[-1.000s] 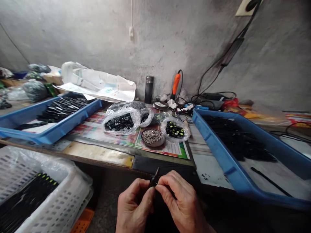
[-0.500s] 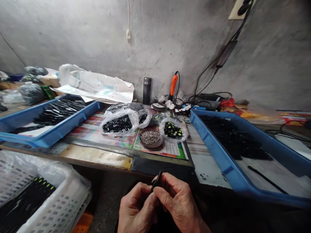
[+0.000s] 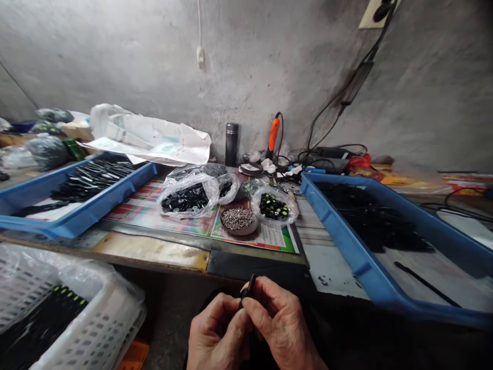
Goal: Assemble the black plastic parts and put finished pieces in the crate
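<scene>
The fingers (image 3: 256,303) of both hands close in a tight pinch around a small black part (image 3: 249,287), whose narrow tip stands up just above them while the rest is hidden in the grip. The left hand (image 3: 216,329) and right hand (image 3: 280,324) meet low, just off the near edge of the bench (image 3: 150,252), probably so that the part stays steady and in plain sight of the person looking down. Close by the left hand sits a white plastic crate (image 3: 111,308), lined with a clear bag and holding long black pieces (image 3: 46,321) tipped with yellow-green dots. Its place beside the knees seems chosen so that it can be reached without stretching. To the right lies a blue tray (image 3: 346,241) of heaped black pieces, and to the left a second blue tray (image 3: 88,205) holds slimmer black pieces, one on each side within arm's reach. Straight ahead, on a printed mat (image 3: 146,208), a round dish (image 3: 239,231) of small screws sits between clear bags of black parts (image 3: 187,198) and green-dotted parts (image 3: 273,208), with the smallest items kept central. Farther back, an orange-handled tool (image 3: 273,134) and a dark flask (image 3: 231,144) stand against the wall, amid trailing cables (image 3: 327,154).
</scene>
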`<move>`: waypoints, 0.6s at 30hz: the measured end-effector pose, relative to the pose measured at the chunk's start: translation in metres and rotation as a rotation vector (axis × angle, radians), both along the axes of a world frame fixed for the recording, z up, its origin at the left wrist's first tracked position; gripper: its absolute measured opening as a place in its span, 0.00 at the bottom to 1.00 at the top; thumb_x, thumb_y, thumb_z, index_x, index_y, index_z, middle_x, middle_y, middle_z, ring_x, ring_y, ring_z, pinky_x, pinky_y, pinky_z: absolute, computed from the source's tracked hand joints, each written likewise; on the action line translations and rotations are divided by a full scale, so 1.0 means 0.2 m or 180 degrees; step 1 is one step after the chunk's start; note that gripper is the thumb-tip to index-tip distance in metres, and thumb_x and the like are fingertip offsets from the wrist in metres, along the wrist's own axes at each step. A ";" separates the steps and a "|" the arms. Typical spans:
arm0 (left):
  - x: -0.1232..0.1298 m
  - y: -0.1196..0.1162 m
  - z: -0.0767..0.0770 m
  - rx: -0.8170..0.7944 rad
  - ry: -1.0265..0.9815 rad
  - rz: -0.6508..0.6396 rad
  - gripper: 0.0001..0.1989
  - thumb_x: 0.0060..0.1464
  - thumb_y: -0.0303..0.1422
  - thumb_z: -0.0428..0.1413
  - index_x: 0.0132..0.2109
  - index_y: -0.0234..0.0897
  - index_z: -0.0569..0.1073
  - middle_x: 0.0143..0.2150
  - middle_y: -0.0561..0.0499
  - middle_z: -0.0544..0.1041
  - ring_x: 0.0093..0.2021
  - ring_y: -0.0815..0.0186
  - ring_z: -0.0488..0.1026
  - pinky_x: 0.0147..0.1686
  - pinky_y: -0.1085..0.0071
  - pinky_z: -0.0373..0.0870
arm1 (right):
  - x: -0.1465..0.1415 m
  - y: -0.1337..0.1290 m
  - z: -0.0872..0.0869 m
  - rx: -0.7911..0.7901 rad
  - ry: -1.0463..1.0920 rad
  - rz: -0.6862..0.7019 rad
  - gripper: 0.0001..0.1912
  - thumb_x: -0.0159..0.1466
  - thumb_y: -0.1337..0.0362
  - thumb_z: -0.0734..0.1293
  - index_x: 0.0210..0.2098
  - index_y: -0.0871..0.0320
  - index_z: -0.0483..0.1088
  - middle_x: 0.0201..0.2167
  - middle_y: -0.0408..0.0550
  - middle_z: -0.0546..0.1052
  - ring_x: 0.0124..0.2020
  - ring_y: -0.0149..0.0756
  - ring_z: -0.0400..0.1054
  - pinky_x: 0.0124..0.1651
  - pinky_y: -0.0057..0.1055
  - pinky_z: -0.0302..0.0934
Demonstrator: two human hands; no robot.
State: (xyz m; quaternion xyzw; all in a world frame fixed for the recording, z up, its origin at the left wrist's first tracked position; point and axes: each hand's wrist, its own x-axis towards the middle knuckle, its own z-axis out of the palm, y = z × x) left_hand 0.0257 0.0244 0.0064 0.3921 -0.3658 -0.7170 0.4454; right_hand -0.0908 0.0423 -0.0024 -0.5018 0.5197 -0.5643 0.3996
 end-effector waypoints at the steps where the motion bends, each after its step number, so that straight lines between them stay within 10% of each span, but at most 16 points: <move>1: 0.00 0.00 0.00 0.0006 0.0013 -0.0012 0.25 0.36 0.50 0.71 0.26 0.32 0.74 0.14 0.60 0.64 0.13 0.81 0.56 0.15 0.84 0.49 | 0.01 0.00 -0.01 -0.0061 0.0036 -0.0140 0.14 0.66 0.57 0.66 0.30 0.60 0.67 0.25 0.41 0.66 0.26 0.31 0.58 0.28 0.22 0.56; 5: -0.01 0.00 -0.01 0.0028 0.0080 -0.0027 0.24 0.38 0.49 0.71 0.27 0.32 0.74 0.14 0.60 0.63 0.13 0.81 0.56 0.14 0.84 0.47 | 0.04 -0.01 -0.04 -0.0188 0.0007 -0.0497 0.16 0.66 0.54 0.65 0.28 0.59 0.64 0.25 0.41 0.64 0.27 0.32 0.58 0.29 0.23 0.57; 18: 0.00 0.01 0.00 0.0223 0.0177 -0.0083 0.24 0.36 0.48 0.72 0.25 0.33 0.72 0.16 0.55 0.71 0.13 0.81 0.56 0.13 0.85 0.47 | -0.08 0.01 0.02 0.0281 -0.0092 0.0563 0.14 0.69 0.55 0.65 0.34 0.59 0.65 0.27 0.40 0.65 0.26 0.29 0.59 0.26 0.21 0.56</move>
